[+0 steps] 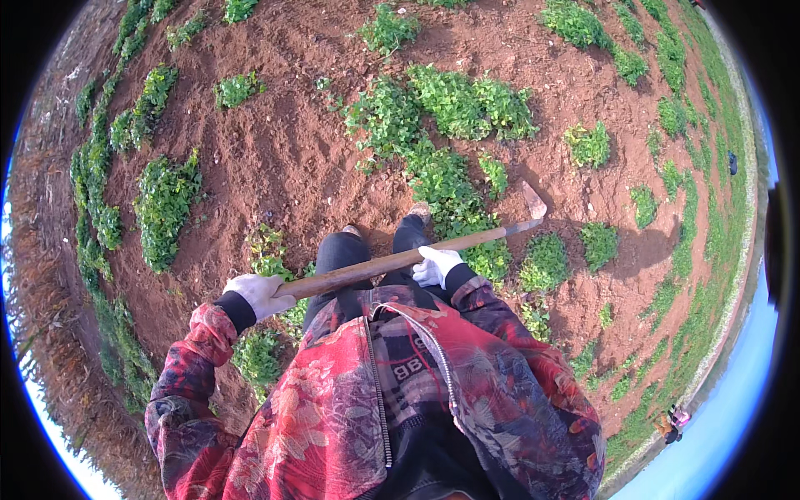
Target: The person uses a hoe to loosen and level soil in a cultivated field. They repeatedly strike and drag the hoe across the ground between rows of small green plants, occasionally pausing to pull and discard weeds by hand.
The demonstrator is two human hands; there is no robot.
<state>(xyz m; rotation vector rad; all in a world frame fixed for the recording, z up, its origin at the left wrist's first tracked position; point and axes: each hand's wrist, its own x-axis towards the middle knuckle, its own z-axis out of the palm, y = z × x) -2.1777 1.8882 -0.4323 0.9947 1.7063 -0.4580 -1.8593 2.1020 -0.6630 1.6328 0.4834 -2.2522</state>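
A long-handled hoe lies level across my thighs, its wooden handle (369, 267) running from lower left to upper right. My left hand (259, 295), in a white glove, grips the butt end of the handle. Farther along, near the middle, my right hand (437, 265) is closed round the wood, also gloved in white. The metal hoe blade (534, 201) is out to the right, held above the reddish soil (275, 162). Leafy green plants (447, 187) grow just beyond my right shoe (421, 211) and under the handle.
More low plants stand in rows on both sides, such as a clump at left (167, 209) and one at right (544, 262). Dry brown vegetation (56, 325) edges the field at far left. People (673, 422) are small at the far lower right, beside a pale strip of ground.
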